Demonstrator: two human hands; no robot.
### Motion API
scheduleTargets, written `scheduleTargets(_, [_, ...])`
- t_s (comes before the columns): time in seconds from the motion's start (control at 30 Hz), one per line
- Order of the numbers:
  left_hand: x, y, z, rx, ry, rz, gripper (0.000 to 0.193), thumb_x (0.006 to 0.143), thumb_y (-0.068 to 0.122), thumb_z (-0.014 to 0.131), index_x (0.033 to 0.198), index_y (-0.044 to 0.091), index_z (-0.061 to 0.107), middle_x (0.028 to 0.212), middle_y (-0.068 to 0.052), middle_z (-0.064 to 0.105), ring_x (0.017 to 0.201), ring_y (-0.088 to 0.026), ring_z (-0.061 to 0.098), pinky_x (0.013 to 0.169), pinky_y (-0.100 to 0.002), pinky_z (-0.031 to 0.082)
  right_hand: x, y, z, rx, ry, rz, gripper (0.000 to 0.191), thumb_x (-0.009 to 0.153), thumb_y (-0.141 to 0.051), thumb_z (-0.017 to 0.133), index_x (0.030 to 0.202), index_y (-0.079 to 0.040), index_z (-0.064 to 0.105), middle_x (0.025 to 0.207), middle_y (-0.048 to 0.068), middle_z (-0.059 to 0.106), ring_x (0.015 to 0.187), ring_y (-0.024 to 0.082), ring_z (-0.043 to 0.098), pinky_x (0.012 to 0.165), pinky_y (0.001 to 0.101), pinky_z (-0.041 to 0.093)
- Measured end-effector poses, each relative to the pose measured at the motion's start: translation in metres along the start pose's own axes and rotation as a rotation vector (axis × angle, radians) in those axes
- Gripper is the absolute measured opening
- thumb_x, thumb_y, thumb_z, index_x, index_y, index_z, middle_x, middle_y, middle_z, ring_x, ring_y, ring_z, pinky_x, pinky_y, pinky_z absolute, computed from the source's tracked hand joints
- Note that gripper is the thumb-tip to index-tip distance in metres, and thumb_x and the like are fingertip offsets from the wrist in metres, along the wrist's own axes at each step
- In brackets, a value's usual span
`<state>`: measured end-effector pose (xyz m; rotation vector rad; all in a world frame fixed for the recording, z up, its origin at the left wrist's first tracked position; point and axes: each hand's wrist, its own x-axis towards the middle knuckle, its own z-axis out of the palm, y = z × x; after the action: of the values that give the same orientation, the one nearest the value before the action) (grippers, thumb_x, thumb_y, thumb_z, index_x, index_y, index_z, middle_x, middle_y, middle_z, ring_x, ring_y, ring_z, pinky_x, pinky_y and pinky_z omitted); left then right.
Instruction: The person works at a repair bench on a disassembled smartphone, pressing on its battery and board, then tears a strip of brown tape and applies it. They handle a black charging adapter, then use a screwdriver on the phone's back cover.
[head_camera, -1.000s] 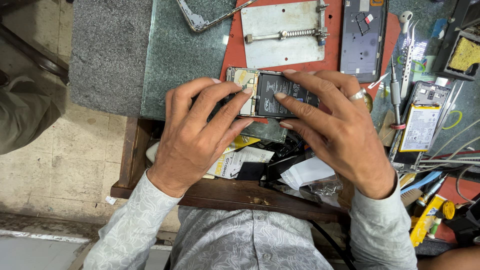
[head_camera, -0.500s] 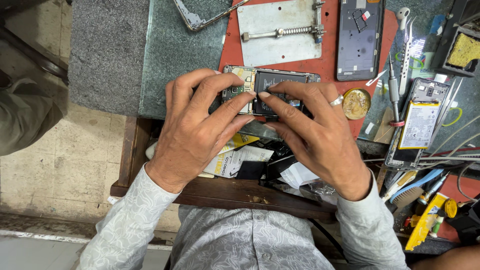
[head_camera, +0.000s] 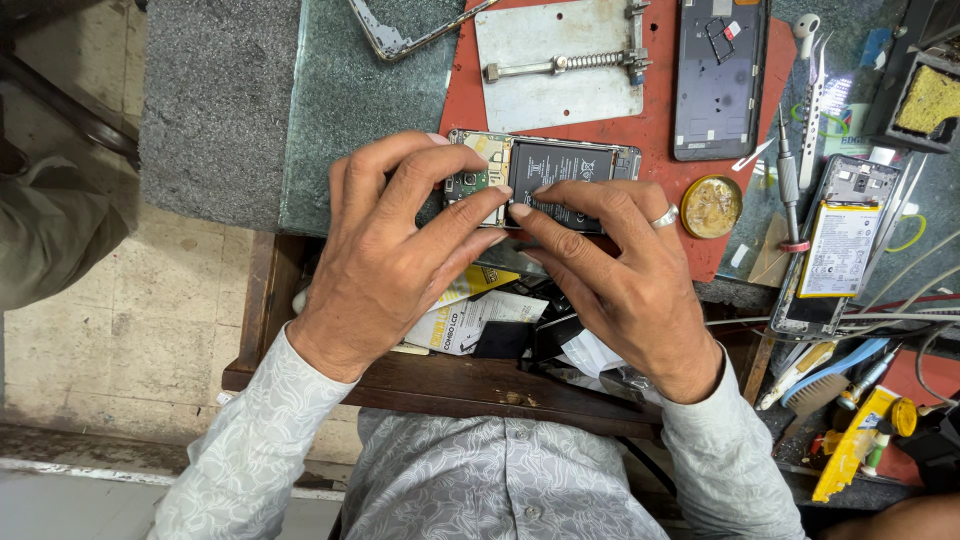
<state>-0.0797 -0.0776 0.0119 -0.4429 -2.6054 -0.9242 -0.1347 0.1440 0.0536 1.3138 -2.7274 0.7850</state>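
Right now both hands work on an opened phone (head_camera: 560, 180) that lies on a red mat (head_camera: 660, 130) in the upper middle of the frame, its back cover off so that the black battery and a strip of circuit board show. The phone's long axis runs left to right across the frame, with the circuit-board end pointing toward the left side.

At the board end, the left hand (head_camera: 385, 250) grasps the phone, fingers curled over its upper left corner and thumb pressed at its near edge. Beside it, the right hand (head_camera: 620, 265), wearing a ring, holds the near edge and rests its fingertips on the battery.

Above the phone lies a metal holder plate with a screw rod (head_camera: 560, 65). To its right sit a dark phone back cover (head_camera: 718, 85), a round brass tin (head_camera: 711, 206), and another opened phone with a yellow-labelled battery (head_camera: 835, 250) on the bench (head_camera: 330, 100).
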Motion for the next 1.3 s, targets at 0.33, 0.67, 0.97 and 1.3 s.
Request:
scheduleTargets(0.33, [0.01,-0.007,-0.005,-0.117,-0.017,-0.015,0.036,0.089,0.02,0.089,0.119,0.009,0.073,0.138,-0.005,0.055,0.134,-0.029,0.046,0.111,-0.044,0.042,0.001,0.004,0.003,0.034,0.043,0.003,0.048,0.088,-0.008,0.086,0.132,-0.008,0.068,0.123,0.007,0.064,0.107,0.027,0.059,0.093,0.0406,0.048])
scheduleTargets(0.67, [0.008,-0.01,-0.004,-0.019,-0.031,0.053,0.031,0.091,0.023,0.087,0.119,0.012,0.076,0.138,-0.004,0.057,0.136,-0.027,0.045,0.109,-0.046,0.039,-0.002,0.006,0.008,0.002,0.075,-0.022,0.047,0.09,-0.008,0.085,0.133,-0.011,0.069,0.124,0.007,0.064,0.106,0.026,0.06,0.093,0.0402,0.049])
scheduleTargets(0.97, [-0.005,-0.019,0.003,0.351,0.02,0.297,0.021,0.107,0.022,0.076,0.127,0.015,0.077,0.14,0.0,0.059,0.138,-0.022,0.045,0.112,-0.042,0.035,-0.002,0.009,0.011,-0.06,0.094,-0.055,0.042,0.09,-0.008,0.085,0.13,-0.011,0.071,0.124,0.007,0.064,0.109,0.027,0.061,0.094,0.0383,0.052])
scheduleTargets(1.3, [-0.008,-0.024,0.011,0.318,0.064,0.285,0.033,0.108,0.032,0.079,0.135,0.013,0.075,0.138,0.001,0.06,0.135,-0.021,0.046,0.109,-0.04,0.037,-0.004,0.013,0.014,-0.107,0.146,-0.08,0.041,0.094,-0.01,0.086,0.132,-0.009,0.07,0.124,0.006,0.064,0.109,0.025,0.062,0.093,0.0379,0.053])
